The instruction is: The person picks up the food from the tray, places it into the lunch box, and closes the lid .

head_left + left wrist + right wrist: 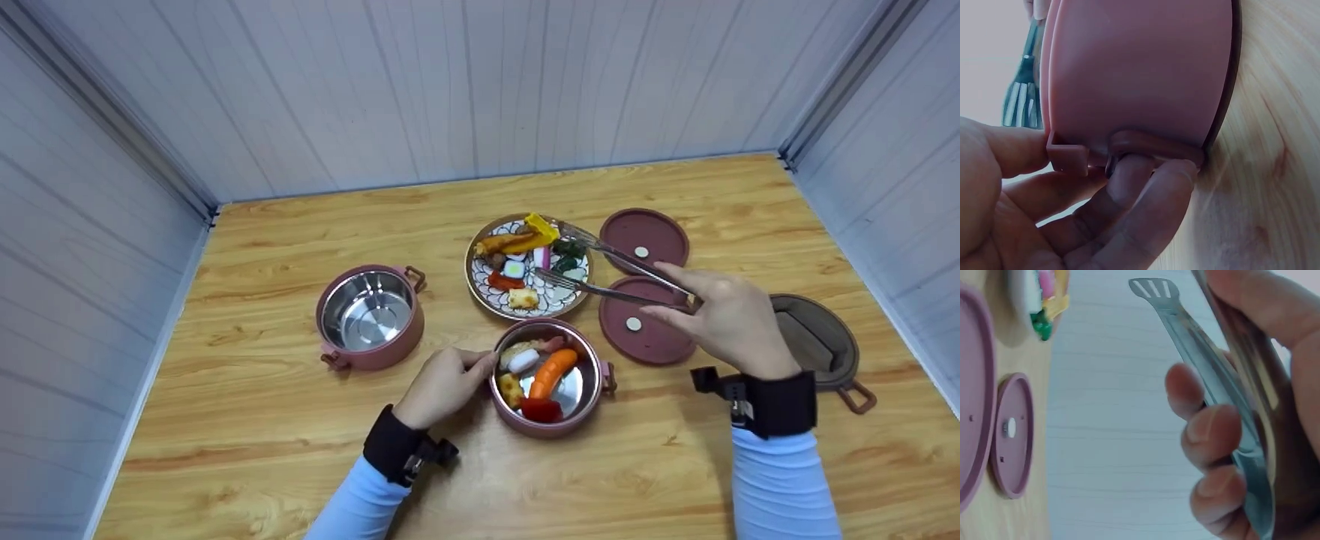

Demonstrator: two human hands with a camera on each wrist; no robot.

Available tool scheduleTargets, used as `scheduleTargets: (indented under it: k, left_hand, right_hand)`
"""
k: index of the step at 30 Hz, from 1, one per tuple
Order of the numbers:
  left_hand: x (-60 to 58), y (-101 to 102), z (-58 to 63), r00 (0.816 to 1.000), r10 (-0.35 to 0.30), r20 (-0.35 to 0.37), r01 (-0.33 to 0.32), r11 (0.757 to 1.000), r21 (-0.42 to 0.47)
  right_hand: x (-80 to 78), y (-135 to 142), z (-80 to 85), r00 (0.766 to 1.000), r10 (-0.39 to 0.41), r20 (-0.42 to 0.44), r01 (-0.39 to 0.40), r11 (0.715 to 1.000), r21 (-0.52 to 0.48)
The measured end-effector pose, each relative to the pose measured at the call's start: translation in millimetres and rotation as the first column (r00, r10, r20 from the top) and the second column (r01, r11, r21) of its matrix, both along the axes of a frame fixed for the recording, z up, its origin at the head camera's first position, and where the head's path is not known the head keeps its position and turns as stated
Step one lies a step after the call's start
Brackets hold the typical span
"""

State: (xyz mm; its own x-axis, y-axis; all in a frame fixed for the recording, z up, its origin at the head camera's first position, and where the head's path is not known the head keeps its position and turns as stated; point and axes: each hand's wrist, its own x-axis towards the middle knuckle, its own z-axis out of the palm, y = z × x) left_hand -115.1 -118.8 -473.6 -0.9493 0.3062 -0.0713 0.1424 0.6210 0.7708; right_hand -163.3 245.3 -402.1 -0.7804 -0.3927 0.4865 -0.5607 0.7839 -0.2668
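Observation:
My right hand [739, 322] holds metal tongs [637, 298], their arms spread and their slotted ends above the patterned plate [478, 289]. Nothing sits between those ends. On the plate lie several toy foods, among them a yellow piece [541, 231], a sushi roll [514, 269] and dark greens [568, 255]. My left hand [444, 386] grips the near pink lunch pot [544, 430] by its left side, fingers curled at the brown latch [1154, 145]. Inside that pot are an orange sausage [553, 373], a red piece [541, 409], a white piece [523, 361] and other food.
A second pink pot [382, 352] with a bare steel inside stands to the left. Two maroon lids [645, 341] [656, 229] lie right of the plate. Farther right is a dark brown lid with a handle [814, 337]. Panel walls [480, 97] enclose the table.

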Motion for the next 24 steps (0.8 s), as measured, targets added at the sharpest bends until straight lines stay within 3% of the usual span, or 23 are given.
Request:
scheduleTargets:
  k: [10,17,24]
  left_hand:
    - [1.4,-1,0.2,1.000,0.001,0.005,-0.001,1.000,0.014]
    - [1.2,-1,-1.2,1.000,0.005,0.005,-0.005,0.999,0.031]
    - [0.9,1,0.4,1.000,0.005,-0.004,-0.004,1.000,0.014]
  right_hand:
    - [-9.0,-6,-17.9,0.999,0.035,0.002,-0.035,0.999,-0.020]
    - [-17.8,-19,-35.2,0.989,0.087,0.117,-0.087,0.996,-0.010]
    - [-23.1,-25,-46.2,0.974,0.050,0.220,-0.062,0.997,0.044]
